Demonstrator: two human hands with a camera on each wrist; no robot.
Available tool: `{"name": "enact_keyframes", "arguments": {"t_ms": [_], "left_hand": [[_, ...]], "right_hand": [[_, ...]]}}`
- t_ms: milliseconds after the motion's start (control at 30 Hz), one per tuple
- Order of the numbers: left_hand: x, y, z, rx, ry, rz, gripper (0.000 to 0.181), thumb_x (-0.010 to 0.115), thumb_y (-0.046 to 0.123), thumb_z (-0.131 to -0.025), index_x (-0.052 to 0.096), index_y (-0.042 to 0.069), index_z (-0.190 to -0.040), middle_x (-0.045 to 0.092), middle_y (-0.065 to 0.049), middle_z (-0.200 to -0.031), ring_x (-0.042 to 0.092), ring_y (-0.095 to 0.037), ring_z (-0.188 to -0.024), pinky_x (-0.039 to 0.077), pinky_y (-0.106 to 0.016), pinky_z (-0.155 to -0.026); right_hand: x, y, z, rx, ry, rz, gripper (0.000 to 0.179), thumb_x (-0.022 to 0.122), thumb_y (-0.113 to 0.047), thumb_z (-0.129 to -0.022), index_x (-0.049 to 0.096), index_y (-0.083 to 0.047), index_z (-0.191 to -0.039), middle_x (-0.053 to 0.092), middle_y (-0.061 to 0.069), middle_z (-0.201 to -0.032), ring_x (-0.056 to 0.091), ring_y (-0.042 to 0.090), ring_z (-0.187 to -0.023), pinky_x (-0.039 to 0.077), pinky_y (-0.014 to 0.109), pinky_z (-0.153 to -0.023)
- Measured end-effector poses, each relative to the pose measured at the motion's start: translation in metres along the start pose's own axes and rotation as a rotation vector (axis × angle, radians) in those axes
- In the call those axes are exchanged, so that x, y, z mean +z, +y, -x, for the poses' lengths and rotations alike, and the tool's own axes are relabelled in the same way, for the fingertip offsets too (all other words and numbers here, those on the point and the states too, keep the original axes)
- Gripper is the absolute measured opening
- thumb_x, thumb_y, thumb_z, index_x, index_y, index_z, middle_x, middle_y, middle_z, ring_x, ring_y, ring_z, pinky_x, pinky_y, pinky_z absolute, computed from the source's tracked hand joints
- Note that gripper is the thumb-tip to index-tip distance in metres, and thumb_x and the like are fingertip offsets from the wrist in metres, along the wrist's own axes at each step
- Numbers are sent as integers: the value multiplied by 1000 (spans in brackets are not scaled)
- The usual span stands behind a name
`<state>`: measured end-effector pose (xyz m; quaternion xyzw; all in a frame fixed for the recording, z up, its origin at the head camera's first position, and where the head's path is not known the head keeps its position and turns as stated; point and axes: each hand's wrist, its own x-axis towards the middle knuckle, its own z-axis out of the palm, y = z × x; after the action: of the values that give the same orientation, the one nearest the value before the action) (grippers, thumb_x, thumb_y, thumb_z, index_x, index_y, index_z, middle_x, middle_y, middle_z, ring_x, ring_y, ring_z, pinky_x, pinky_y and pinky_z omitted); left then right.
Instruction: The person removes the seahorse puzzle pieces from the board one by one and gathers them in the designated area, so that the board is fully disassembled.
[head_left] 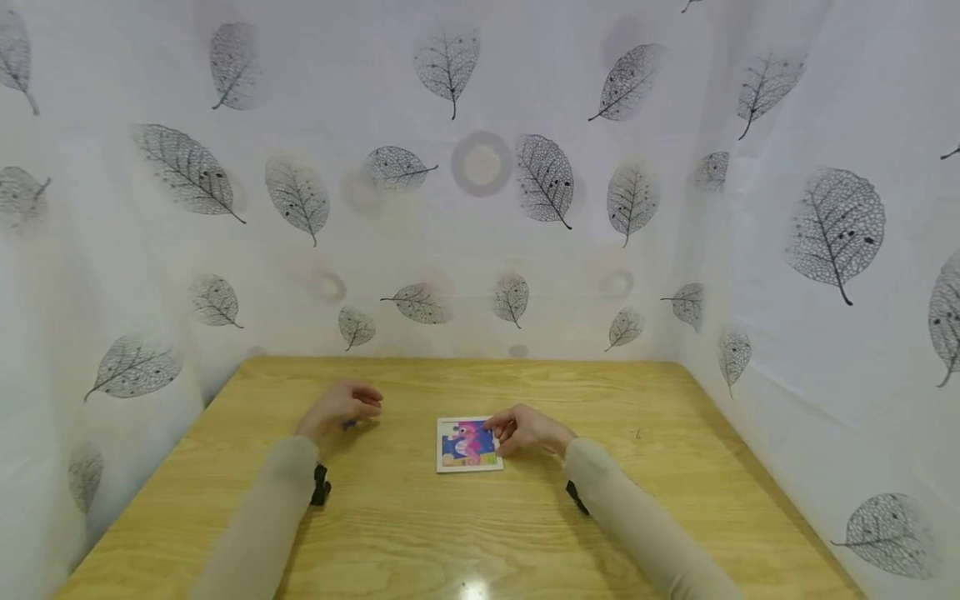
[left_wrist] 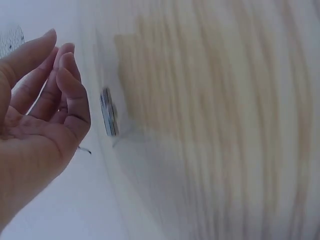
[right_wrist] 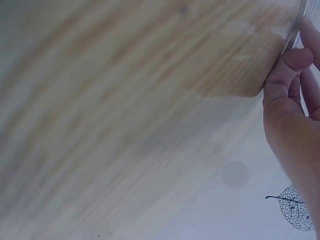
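Note:
A square jigsaw puzzle (head_left: 468,446) in a white frame lies flat on the table, showing a pink seahorse on blue. A pale, bare patch shows at its upper left. At its right edge, my right hand (head_left: 528,429) holds the frame with curled fingers and thumb; the right wrist view catches only part of that grip. My left hand (head_left: 341,406) hovers left of the puzzle, its fingers loosely bent around nothing. Just beneath it on the table lie small blue puzzle pieces (head_left: 348,424), seen edge-on as a thin stack (left_wrist: 109,112) in the left wrist view.
The wooden table (head_left: 390,533) has light, yellowish grain. White curtains (head_left: 480,242) printed with grey leaves enclose it at the back and both sides. A black strap (head_left: 320,486) sits on the left wrist, another (head_left: 577,497) on the right.

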<state>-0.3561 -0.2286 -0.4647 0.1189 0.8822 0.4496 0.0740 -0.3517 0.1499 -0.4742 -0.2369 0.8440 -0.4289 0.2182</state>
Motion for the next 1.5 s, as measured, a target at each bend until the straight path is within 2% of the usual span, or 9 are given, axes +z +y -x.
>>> {"name": "enact_keyframes", "arguments": {"t_ms": [100,233,433,767,967,1233,1400,1500], "left_hand": [[11,5,-1,-27,-33,102,38,69,8,-88,60,-9,-122,67,-21,-112,65,-24,-94,56,-34,-76],[26,12,-2,-62,-49,186,37,71,6,-86,61,-7,-119,68,-17,-107,65,-25,-88,55,-35,-73],[44,31,-8,-51,-40,131,34,72,4,-84,64,-7,-115,70,-15,-101,65,-24,-88,56,-36,-76],[74,51,-19,16,-141,136,33,69,-3,-82,63,-9,-113,70,-18,-98,66,-21,-83,57,-34,-72],[86,63,-21,33,-161,107,33,72,0,-82,64,-5,-114,70,-16,-102,64,-18,-83,57,-34,-70],[99,71,-25,-15,-129,66,33,76,0,-77,67,0,-109,68,-12,-100,62,-20,-85,56,-32,-71],[106,73,-28,-7,-109,5,32,79,2,-76,68,1,-106,68,-11,-99,62,-19,-87,54,-31,-77],[109,76,-29,0,-102,-14,31,79,0,-76,69,0,-104,68,-12,-98,62,-19,-85,54,-32,-76]], "right_hand": [[1,-1,-1,-4,-9,11,47,78,4,-77,66,-1,-122,62,7,-87,52,12,-73,47,22,-66],[2,-1,-1,3,-9,2,48,78,5,-77,66,0,-122,62,6,-87,53,13,-74,47,22,-66],[0,-1,-1,36,19,-4,47,79,4,-76,67,-4,-121,61,6,-90,53,14,-78,47,23,-69],[-1,-2,-1,39,19,31,47,79,2,-77,67,-4,-123,62,10,-92,53,13,-78,47,22,-69],[0,-3,-2,49,23,41,47,80,0,-77,68,-5,-122,62,8,-91,53,14,-79,47,24,-69],[0,-2,-2,28,15,31,46,79,0,-79,67,-3,-123,62,7,-92,53,13,-79,47,22,-70],[-1,-1,-1,18,10,20,47,78,2,-78,66,-1,-124,62,8,-91,53,11,-78,47,20,-69],[0,-2,0,14,11,12,48,78,3,-78,65,0,-124,62,11,-93,53,11,-78,47,20,-69]]}}
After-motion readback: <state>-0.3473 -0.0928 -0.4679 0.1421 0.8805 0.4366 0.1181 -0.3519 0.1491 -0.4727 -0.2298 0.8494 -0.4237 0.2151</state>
